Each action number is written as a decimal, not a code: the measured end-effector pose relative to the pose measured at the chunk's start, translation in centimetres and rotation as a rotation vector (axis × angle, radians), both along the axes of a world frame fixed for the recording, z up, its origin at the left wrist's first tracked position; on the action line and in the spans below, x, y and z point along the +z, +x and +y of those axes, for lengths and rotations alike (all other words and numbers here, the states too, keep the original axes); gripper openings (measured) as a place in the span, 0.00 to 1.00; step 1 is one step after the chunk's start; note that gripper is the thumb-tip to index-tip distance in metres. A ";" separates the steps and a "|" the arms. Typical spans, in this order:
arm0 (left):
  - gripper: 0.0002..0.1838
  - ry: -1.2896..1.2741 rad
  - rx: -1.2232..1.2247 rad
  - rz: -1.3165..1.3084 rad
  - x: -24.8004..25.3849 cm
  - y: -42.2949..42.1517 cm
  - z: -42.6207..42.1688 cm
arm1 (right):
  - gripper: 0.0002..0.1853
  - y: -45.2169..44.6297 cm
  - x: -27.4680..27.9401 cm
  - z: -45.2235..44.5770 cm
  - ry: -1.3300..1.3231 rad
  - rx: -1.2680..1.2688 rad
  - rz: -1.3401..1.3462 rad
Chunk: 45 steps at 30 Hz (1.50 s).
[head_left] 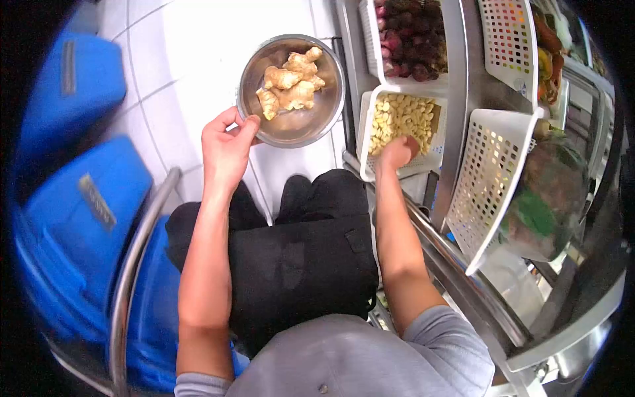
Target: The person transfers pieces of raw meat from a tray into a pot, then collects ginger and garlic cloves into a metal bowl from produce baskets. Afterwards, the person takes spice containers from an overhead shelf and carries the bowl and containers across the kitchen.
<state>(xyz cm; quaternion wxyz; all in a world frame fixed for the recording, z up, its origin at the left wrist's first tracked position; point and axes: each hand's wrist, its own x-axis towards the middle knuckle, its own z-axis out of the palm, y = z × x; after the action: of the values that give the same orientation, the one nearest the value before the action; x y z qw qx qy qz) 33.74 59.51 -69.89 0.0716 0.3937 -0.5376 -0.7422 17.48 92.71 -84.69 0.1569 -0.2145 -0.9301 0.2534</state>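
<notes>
My left hand (228, 142) is closed on the rim of a round metal bowl (297, 135), its thumb pressed over the near left edge. Several knobbly pieces of ginger (293, 83) lie inside the bowl. On the right, my right hand (398, 153) reaches into a white basket (366, 135) of pale peeled garlic cloves (403, 112). Its fingers curl down among the cloves at the basket's near side. How many cloves are in its grasp is hidden.
Beyond the garlic, another white basket (372, 43) holds dark red shallots or onions (410, 40). Perforated white baskets (493, 178) stand on the metal rack (463, 86) at right. Blue lidded bins (89, 205) and a metal rail (135, 264) are at left.
</notes>
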 end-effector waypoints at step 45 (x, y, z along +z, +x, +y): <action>0.15 0.227 -0.214 0.294 -4.5 -4.6 -1.7 | 0.17 -1.5 1.9 -2.2 0.351 0.049 0.142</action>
<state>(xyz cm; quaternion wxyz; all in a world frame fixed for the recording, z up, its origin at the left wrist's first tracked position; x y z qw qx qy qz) 29.11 57.77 -74.34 0.0252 0.2274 -0.4729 -0.8509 15.99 90.55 -82.75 0.2509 -0.1429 -0.9516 0.1055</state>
